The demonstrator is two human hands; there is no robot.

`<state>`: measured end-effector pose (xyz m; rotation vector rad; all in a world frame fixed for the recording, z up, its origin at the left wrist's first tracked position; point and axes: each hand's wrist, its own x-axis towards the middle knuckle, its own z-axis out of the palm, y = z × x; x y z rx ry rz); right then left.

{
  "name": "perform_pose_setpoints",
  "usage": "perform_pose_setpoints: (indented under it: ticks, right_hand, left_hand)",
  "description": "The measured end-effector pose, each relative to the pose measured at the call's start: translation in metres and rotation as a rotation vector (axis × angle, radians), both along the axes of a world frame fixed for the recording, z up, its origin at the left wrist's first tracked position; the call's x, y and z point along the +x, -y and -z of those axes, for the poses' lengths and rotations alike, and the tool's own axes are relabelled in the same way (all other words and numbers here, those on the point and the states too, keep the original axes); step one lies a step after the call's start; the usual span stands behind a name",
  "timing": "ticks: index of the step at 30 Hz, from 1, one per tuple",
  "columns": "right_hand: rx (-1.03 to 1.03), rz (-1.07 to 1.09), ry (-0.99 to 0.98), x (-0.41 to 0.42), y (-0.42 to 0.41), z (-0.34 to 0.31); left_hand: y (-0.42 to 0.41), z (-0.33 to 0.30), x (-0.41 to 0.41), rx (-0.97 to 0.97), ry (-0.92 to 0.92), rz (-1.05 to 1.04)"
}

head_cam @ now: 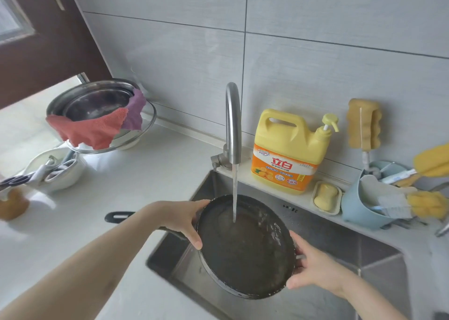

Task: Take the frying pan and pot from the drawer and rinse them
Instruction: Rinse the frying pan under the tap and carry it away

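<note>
I am holding the frying pan [247, 249] over the sink [340, 246] with both of my hands. My left hand [181, 218] is gripping the left side of the rim, with my fingers curled over the edge. My right hand [313, 268] is gripping the right side of the rim, with my thumb on the edge. The pan is dark and round, and it is tilting toward me. Its black handle [119, 217] is sticking out to the left, past my left arm, over the white counter [121, 181].

Water [234, 193] is running down from the silver tap [232, 122] and is landing inside the pan, near its top part.

Behind the sink a big yellow soap bottle [289, 154] is standing on the ledge. Just beside it a bar of soap [325, 196] is lying in a small dish. Further right a blue holder [364, 208] is keeping yellow sponges and brushes.

On the counter to the left, metal bowls [97, 103] are stacked up, and a red cloth [90, 130] and a purple cloth [134, 110] are hanging over their rim. Near them a white bowl [56, 171] is holding some kitchen tools.
</note>
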<state>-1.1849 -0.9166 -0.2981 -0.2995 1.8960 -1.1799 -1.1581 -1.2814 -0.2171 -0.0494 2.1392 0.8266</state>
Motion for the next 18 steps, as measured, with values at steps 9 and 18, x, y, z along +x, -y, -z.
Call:
perform_pose_setpoints:
  ticks: [9,18]
  right_hand:
    - [-0.069,0.269,-0.166,0.017,0.040,0.025]
    - [0.217,-0.144,-0.350,-0.060,-0.002,-0.054]
  left_hand:
    - [-0.012,-0.024,0.006,-0.448,-0.471,0.092]
    - [-0.014,0.034,0.029,0.171,-0.331,-0.275]
